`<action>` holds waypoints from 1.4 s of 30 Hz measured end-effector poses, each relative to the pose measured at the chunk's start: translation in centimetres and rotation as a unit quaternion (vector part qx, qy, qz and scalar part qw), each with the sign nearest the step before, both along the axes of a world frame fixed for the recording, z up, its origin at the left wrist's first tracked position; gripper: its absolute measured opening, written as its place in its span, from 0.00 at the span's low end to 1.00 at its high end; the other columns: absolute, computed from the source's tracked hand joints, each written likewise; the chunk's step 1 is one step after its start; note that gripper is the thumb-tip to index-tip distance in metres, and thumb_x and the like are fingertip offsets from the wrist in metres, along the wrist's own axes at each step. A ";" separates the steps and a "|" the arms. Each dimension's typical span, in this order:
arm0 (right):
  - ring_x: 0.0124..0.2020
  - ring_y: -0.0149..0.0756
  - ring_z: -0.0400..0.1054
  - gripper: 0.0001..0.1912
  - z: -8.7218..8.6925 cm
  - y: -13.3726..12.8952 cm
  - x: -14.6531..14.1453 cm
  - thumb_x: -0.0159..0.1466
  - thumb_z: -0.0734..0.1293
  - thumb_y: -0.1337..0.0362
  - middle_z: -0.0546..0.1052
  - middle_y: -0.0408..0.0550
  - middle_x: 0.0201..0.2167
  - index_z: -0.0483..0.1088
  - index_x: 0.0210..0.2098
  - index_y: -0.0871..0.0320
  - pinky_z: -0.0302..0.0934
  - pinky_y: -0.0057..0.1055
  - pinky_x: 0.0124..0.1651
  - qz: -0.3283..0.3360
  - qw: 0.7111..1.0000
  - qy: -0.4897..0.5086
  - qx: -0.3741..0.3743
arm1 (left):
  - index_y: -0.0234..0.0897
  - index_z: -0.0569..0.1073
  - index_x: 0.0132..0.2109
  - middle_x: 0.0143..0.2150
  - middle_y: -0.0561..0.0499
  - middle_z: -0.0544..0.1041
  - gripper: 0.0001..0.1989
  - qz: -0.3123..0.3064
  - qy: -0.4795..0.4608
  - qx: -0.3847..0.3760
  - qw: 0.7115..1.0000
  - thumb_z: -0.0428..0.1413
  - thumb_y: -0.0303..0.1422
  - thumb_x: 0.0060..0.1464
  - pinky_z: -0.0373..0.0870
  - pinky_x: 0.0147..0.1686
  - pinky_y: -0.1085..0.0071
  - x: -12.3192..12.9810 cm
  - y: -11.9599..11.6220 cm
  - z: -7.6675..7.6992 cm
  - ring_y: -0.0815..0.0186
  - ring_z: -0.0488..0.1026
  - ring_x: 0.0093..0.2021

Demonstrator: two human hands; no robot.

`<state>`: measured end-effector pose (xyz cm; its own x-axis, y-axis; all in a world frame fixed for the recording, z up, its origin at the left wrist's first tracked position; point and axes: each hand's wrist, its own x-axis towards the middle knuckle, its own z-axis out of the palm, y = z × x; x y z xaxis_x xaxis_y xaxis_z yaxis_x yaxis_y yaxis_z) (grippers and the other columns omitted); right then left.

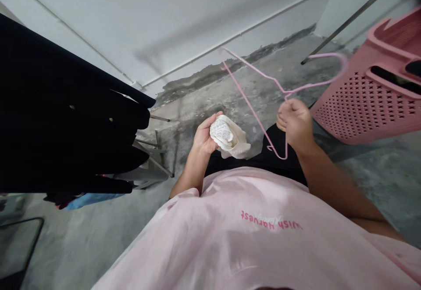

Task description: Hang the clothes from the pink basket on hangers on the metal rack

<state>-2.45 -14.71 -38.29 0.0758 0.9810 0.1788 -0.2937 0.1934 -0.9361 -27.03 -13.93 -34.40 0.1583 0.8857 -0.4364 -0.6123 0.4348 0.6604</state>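
Observation:
Near the middle of the view, my left hand is closed around a bunched cream-white cloth with a patterned patch facing up. To its right, my right hand grips a pink hanger near the base of its hook. The hook curves off to the right, and the hanger's long bar slants down between my hands. The cloth and the hanger are apart. Nothing hangs on the hanger.
Dark garments hang at the left. A pink perforated basket stands at the right, with a thin metal pole behind it. Grey metal legs and a blue cloth show below the garments. A white wall rises ahead.

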 end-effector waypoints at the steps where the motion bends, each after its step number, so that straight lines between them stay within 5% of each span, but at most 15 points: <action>1: 0.16 0.25 0.41 0.22 0.7 -0.5 -0.1 0.62 0.70 0.47 0.51 0.37 0.18 0.59 0.27 0.54 0.35 0.28 0.20 -0.007 0.999 0.043 0.022 | 0.31 0.75 0.41 0.30 0.49 0.79 0.06 -0.001 -0.001 0.003 1.000 0.54 0.28 0.60 0.76 0.44 0.65 0.0 -0.1 0.0 0.62 0.79 0.35; 3: 0.17 0.24 0.45 0.24 2.0 -1.3 -0.4 0.59 0.72 0.46 0.54 0.39 0.19 0.59 0.26 0.55 0.39 0.28 0.20 -0.012 0.993 0.101 0.057 | 0.31 0.75 0.41 0.31 0.49 0.79 0.07 -0.009 -0.015 -0.001 1.000 0.53 0.27 0.60 0.75 0.42 0.66 0.2 -0.2 0.1 0.64 0.79 0.34; 6: 0.18 0.25 0.49 0.25 3.2 -1.8 -0.9 0.53 0.74 0.40 0.59 0.40 0.20 0.64 0.28 0.53 0.43 0.28 0.22 0.069 0.990 0.118 0.033 | 0.31 0.75 0.42 0.32 0.49 0.79 0.08 -0.037 -0.034 -0.007 0.999 0.52 0.26 0.61 0.74 0.38 0.70 0.5 -0.6 0.6 0.67 0.78 0.32; 11: 0.16 0.24 0.43 0.24 2.9 -1.1 -1.4 0.54 0.74 0.41 0.52 0.37 0.13 0.68 0.26 0.55 0.39 0.26 0.22 0.185 0.978 0.089 -0.042 | 0.32 0.75 0.43 0.32 0.50 0.78 0.07 -0.068 -0.006 0.030 0.997 0.54 0.26 0.60 0.73 0.34 0.73 0.8 -0.8 0.9 0.68 0.77 0.30; 17: 0.17 0.22 0.43 0.25 1.2 0.7 0.4 0.48 0.79 0.45 0.54 0.36 0.15 0.69 0.28 0.55 0.35 0.25 0.20 0.166 0.975 0.067 -0.130 | 0.33 0.75 0.43 0.31 0.51 0.77 0.06 -0.060 0.022 0.052 0.997 0.57 0.28 0.58 0.73 0.35 0.72 0.3 -0.6 0.4 0.68 0.77 0.30; 23: 0.20 0.24 0.47 0.18 1.5 0.4 1.6 0.46 0.79 0.59 0.55 0.36 0.18 0.74 0.35 0.53 0.42 0.26 0.23 0.128 0.987 0.087 -0.038 | 0.32 0.76 0.41 0.30 0.52 0.76 0.05 -0.069 -0.009 0.051 0.996 0.56 0.26 0.57 0.72 0.32 0.74 0.4 -0.6 0.3 0.69 0.75 0.28; 26: 0.22 0.25 0.54 0.18 2.1 0.0 1.8 0.45 0.79 0.64 0.63 0.39 0.21 0.76 0.35 0.55 0.46 0.26 0.25 0.148 0.988 0.042 -0.023 | 0.32 0.77 0.41 0.30 0.52 0.77 0.06 -0.077 -0.027 0.059 0.995 0.56 0.26 0.57 0.72 0.33 0.73 0.5 -0.6 0.3 0.69 0.75 0.29; 30: 0.21 0.26 0.57 0.15 1.8 -0.1 1.9 0.46 0.78 0.63 0.68 0.41 0.21 0.73 0.30 0.58 0.45 0.27 0.24 0.201 0.975 -0.019 -0.097 | 0.32 0.77 0.40 0.30 0.52 0.76 0.06 -0.065 -0.019 0.057 0.996 0.56 0.25 0.58 0.71 0.32 0.73 0.4 -0.6 0.2 0.69 0.74 0.29; 35: 0.15 0.21 0.47 0.15 1.6 0.4 1.8 0.47 0.79 0.60 0.65 0.36 0.16 0.71 0.27 0.55 0.39 0.28 0.24 0.114 0.990 0.081 -0.025 | 0.34 0.76 0.39 0.31 0.52 0.76 0.03 -0.061 0.017 0.055 0.997 0.57 0.27 0.58 0.71 0.36 0.71 0.3 -0.6 0.2 0.68 0.74 0.29; 42: 0.15 0.25 0.39 0.18 4.2 -0.5 2.7 0.54 0.75 0.46 0.55 0.35 0.14 0.70 0.36 0.48 0.33 0.33 0.24 -0.020 0.987 0.142 0.068 | 0.33 0.75 0.38 0.30 0.52 0.74 0.02 -0.073 0.018 0.072 0.995 0.58 0.27 0.57 0.69 0.34 0.72 0.5 -0.9 0.4 0.68 0.73 0.29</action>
